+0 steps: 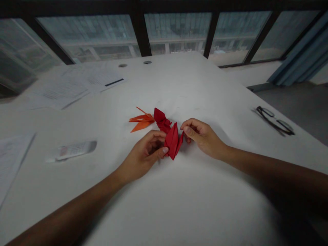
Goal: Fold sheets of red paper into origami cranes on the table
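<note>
A folded red origami piece (pixel 172 140) is held between my two hands above the white table. My left hand (pixel 145 152) grips its left side, thumb in front and fingers behind. With thumb and forefinger, my right hand (pixel 201 136) pinches a flap at the piece's right edge. Just behind lies another folded red paper piece (pixel 161 118), partly covered by the one I hold. To its left is an orange folded paper piece (pixel 142 121) with pointed tips; whether it is joined to the red one I cannot tell.
Black-framed eyeglasses (pixel 275 120) lie near the table's right edge. At the left are a white packet (pixel 75 150) and printed sheets (pixel 61 90), with more paper (pixel 12 153) nearer me. Windows (pixel 176 32) line the far side, and a blue curtain (pixel 299 54) hangs at right.
</note>
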{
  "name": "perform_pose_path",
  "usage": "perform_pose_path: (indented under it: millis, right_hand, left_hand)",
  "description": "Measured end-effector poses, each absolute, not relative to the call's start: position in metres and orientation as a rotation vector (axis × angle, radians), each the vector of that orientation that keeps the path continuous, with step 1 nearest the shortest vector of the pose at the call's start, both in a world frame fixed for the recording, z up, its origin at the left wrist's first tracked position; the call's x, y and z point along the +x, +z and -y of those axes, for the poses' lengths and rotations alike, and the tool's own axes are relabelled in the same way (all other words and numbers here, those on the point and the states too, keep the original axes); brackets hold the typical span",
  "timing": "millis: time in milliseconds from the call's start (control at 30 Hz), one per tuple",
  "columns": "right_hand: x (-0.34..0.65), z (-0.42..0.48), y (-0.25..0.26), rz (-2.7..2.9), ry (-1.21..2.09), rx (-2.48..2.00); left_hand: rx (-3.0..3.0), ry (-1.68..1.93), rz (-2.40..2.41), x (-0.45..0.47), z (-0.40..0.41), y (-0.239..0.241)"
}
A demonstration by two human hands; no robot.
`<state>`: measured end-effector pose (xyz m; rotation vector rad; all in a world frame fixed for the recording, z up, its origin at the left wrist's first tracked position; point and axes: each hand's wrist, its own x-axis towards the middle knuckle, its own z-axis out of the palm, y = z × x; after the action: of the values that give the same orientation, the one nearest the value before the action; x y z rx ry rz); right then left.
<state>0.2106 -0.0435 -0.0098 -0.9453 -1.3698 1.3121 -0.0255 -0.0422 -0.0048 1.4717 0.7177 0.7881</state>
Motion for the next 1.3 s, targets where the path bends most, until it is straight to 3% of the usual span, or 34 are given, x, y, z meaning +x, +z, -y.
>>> perform_pose_path:
  millis: [767,1067,1300]
  right_hand:
    - [0.201,0.065,-0.017,1.472,1.348,-0.948]
    - [0.198,0.070,-0.011,1.679,1.261,-1.020]
    - [0.199,0.068,-0.013,1.648,1.428,-0.933]
  left_hand:
    - [1.774,0.735,-0.803,-0.029,0.050,-0.009]
    - [1.687,0.970,-0.710,-0.026,0.051,-0.014]
    - [1.711,0.922,-0.682,-0.029,0.052,-0.012]
